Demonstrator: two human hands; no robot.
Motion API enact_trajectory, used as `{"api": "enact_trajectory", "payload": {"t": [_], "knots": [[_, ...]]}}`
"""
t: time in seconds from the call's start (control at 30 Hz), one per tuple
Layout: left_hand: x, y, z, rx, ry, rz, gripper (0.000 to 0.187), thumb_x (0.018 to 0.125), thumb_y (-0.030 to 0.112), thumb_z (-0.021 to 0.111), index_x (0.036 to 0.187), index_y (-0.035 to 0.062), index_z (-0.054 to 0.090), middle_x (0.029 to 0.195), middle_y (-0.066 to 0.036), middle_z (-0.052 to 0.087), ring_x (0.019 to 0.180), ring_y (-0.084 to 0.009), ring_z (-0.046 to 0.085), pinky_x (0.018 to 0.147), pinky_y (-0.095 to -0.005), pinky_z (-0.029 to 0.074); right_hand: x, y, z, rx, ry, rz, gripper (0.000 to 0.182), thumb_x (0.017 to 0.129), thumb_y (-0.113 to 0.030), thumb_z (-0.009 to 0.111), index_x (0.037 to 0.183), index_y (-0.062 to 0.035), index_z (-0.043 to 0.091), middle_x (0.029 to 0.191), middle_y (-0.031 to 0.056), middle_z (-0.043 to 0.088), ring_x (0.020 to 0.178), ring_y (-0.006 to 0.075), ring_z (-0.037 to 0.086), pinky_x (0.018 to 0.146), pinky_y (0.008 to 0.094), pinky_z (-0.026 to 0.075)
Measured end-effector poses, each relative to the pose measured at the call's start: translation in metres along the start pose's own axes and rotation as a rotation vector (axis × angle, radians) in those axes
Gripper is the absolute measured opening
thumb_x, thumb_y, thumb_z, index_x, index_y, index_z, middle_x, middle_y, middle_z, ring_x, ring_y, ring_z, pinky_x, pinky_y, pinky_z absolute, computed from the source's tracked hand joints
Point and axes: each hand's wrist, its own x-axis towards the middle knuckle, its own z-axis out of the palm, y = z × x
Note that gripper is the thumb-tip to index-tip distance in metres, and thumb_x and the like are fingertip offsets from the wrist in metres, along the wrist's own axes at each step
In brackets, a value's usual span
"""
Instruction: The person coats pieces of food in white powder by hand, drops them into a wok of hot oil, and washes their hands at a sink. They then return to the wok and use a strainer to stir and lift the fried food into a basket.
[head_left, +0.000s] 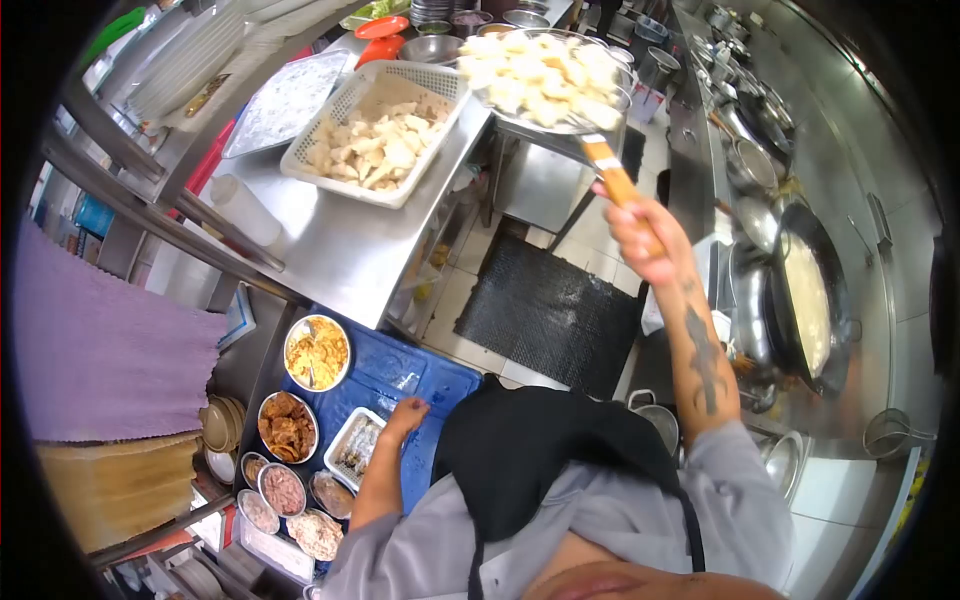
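Observation:
My right hand (645,238) is closed round the wooden handle (612,175) of a round strainer. Pale, chunky food pieces (545,78) fill the strainer, which is raised at the top of the view, right of a white perforated basket (298,160). Similar pieces (375,148) lie in that basket on the steel counter. My left hand (408,415) hangs low over the blue surface (440,380), beside a white rectangular container (355,445); its fingers look curled, and whether they hold anything is too small to tell.
A large wok (808,300) with pale liquid stands at the right. Bowls of yellow food (318,353) and brown food (289,427) sit lower left. A foil-covered tray (285,100) and a plastic bottle (245,210) are on the counter. A black mat (550,310) lies on the floor.

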Motion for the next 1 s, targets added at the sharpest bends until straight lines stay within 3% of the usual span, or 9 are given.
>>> {"api": "enact_trajectory", "payload": {"t": [0.17,0.27,0.43,0.57,0.73,0.8,0.9,0.93,1.0], "knots": [[-0.028,-0.059,-0.011,-0.141,0.133,-0.087,0.016,0.082,0.021,0.065,0.083,0.005,0.062,0.063,-0.003,0.056,0.048,-0.0113,0.05,0.04,-0.0264,0.036,0.153,-0.015,-0.003,-0.188,-0.047,0.129,0.028,0.082,-0.004,0.05,0.11,-0.0012,0.044,0.072,0.0026,0.048,0.049,0.0082,0.039,0.041,0.024,0.036],[-0.053,-0.084,-0.001,-0.298,0.213,-0.179,0.015,0.083,0.02,0.063,0.083,0.0055,0.062,0.062,-0.002,0.056,0.049,-0.0123,0.052,0.041,-0.026,0.039,0.216,-0.007,0.002,-0.395,0.072,0.096,0.019,0.082,-0.002,0.05,0.1,-0.0025,0.045,0.071,0.0044,0.048,0.049,0.0106,0.041,0.041,0.0269,0.037],[-0.066,-0.144,0.025,-0.232,0.207,-0.424,0.022,0.081,0.025,0.061,0.092,0.0063,0.062,0.072,-0.003,0.059,0.058,-0.0167,0.058,0.047,-0.0299,0.047,0.28,-0.002,-0.001,-0.822,0.3,0.048,0.012,0.08,0.001,0.047,0.089,-0.0058,0.045,0.062,0.0055,0.049,0.041,0.0109,0.043,0.034,0.0277,0.035],[-0.09,-0.108,0.048,-0.14,0.271,-0.512,0.023,0.079,0.025,0.062,0.093,0.0066,0.062,0.075,-0.004,0.059,0.061,-0.0175,0.06,0.051,-0.0343,0.049,0.303,0.002,-0.021,-1.009,0.283,0.023,0.009,0.078,-0.001,0.048,0.086,-0.0052,0.046,0.059,0.0031,0.047,0.038,0.0102,0.042,0.029,0.0278,0.034],[-0.058,-0.115,0.07,-0.034,0.316,-0.375,0.027,0.078,0.024,0.062,0.095,0.0036,0.062,0.078,-0.007,0.063,0.067,-0.0217,0.062,0.06,-0.0359,0.05,0.311,-0.004,-0.043,-1.156,0.23,-0.123,0.014,0.081,-0.005,0.047,0.095,-0.0012,0.049,0.057,0.0,0.044,0.037,0.009,0.042,0.029,0.0268,0.035],[-0.04,-0.084,0.08,-0.024,0.421,-0.404,0.03,0.078,0.024,0.061,0.096,0.0006,0.062,0.08,-0.012,0.066,0.071,-0.0272,0.064,0.064,-0.0372,0.051,0.305,-0.017,-0.052,-1.201,0.067,-0.233,0.023,0.084,-0.008,0.046,0.104,0.002,0.049,0.056,-0.0022,0.044,0.037,0.0069,0.041,0.029,0.0237,0.034],[-0.023,-0.012,0.091,0.399,0.432,-0.202,0.035,0.077,0.026,0.06,0.099,-0.0016,0.062,0.085,-0.02,0.067,0.078,-0.036,0.064,0.072,-0.0405,0.05,0.3,-0.042,-0.071,-1.175,-0.067,-0.177,0.03,0.084,-0.01,0.047,0.111,0.0029,0.048,0.057,-0.003,0.043,0.036,0.0063,0.041,0.03,0.022,0.034],[-0.01,0.007,0.093,0.368,0.477,-0.151,0.035,0.077,0.027,0.06,0.099,-0.0012,0.062,0.087,-0.022,0.066,0.08,-0.0372,0.064,0.073,-0.0416,0.05,0.298,-0.051,-0.08,-1.175,-0.056,-0.201,0.027,0.082,-0.007,0.048,0.106,0.004,0.051,0.052,0.0017,0.047,0.034,0.0116,0.042,0.033,0.0276,0.035],[0.008,0.042,0.1,0.305,0.553,-0.056,0.036,0.077,0.028,0.06,0.099,-0.0005,0.063,0.089,-0.024,0.065,0.085,-0.0397,0.063,0.075,-0.0438,0.049,0.287,-0.059,-0.083,-1.148,-0.081,-0.272,0.035,0.083,-0.008,0.048,0.115,0.0044,0.049,0.053,0.0008,0.046,0.035,0.0106,0.043,0.033,0.0269,0.036]]}}
